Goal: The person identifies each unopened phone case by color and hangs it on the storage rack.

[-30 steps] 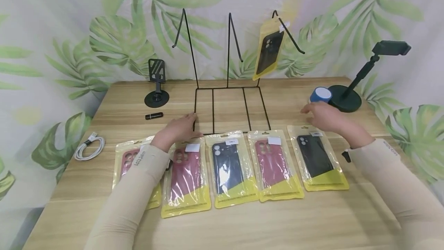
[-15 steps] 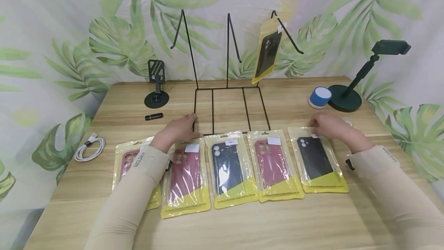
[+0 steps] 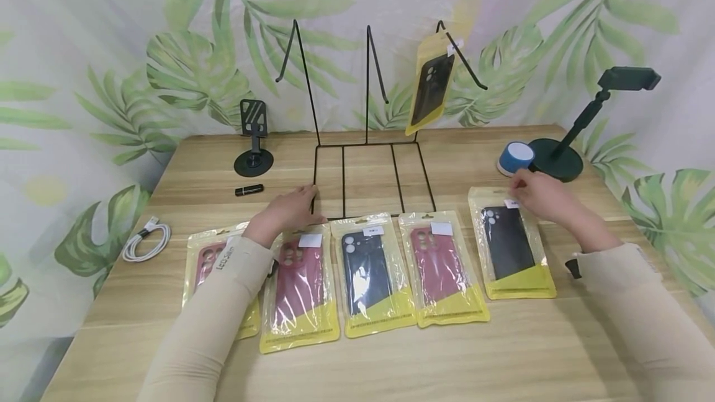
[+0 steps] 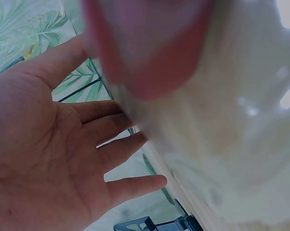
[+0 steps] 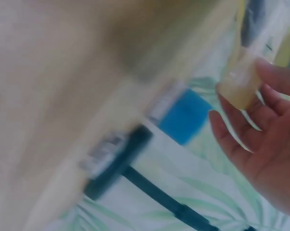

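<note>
Between thumb and fingers, my right hand pinches the top edge of a bagged dark phone case, at the right end of a row. The right wrist view shows the bag's clear corner in that grip. My left hand rests at the left side of the black wire rack's base, its fingers fairly straight in the left wrist view. Below it lies a bagged pink phone case. Another bagged dark case hangs from the rack's right hook.
Bagged dark and pink cases lie mid-row; the left one is partly behind my sleeve. Around the rack stand a small phone stand, a blue cylinder and a dark green stand. A white cable lies left.
My right hand came back from near the blue cylinder, took hold of the rightmost bag's top and shifted it slightly up the table. The left hand stays at the rack.
</note>
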{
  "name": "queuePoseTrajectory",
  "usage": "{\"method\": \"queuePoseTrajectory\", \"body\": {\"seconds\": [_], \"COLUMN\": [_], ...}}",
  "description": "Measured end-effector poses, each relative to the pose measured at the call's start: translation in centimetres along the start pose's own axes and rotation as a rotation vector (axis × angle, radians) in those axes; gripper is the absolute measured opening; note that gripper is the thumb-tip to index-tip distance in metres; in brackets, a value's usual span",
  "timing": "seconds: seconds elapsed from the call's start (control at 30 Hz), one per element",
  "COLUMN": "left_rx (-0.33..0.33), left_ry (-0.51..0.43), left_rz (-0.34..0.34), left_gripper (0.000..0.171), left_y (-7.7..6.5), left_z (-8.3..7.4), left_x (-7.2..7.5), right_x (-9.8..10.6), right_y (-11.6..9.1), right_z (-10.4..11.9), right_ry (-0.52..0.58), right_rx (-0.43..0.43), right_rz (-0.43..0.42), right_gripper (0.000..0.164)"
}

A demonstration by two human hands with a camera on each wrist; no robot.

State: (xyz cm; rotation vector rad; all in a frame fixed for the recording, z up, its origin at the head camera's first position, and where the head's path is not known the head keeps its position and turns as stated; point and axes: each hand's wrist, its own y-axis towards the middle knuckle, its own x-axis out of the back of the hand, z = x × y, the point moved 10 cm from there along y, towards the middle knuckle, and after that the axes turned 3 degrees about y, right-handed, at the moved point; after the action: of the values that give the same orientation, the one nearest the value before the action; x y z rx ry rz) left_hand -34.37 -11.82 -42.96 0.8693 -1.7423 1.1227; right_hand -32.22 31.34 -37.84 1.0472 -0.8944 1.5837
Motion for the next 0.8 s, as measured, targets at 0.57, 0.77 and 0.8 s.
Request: {"method": "queuePoseTrajectory", "body": {"seconds": [0.57,0.77,0.8], "left_rx": [0.002,0.005,0.004], "left_ry": [-0.015,-0.01,-0.006], "left_rz": [0.009,0.007,0.006], "left_gripper": [0.083,0.082,0.082], "left_y": [0.1,0.2,0.2], "left_z": [0.3,0.3,0.2], "left_x": [-0.1,-0.1,-0.2], "right_x": [12.9,15.9,16.2], "right_y": [-7.7,-6.3,-6.0], "right_z": [11.5,13.9,14.2], "right_ry": [0.234,0.23,0.225], "right_rx": [0.64,0.603,0.599], "right_rz": [-0.828,-0.899,-0.9], "right_gripper": [0.036,0.011,0.009]}}
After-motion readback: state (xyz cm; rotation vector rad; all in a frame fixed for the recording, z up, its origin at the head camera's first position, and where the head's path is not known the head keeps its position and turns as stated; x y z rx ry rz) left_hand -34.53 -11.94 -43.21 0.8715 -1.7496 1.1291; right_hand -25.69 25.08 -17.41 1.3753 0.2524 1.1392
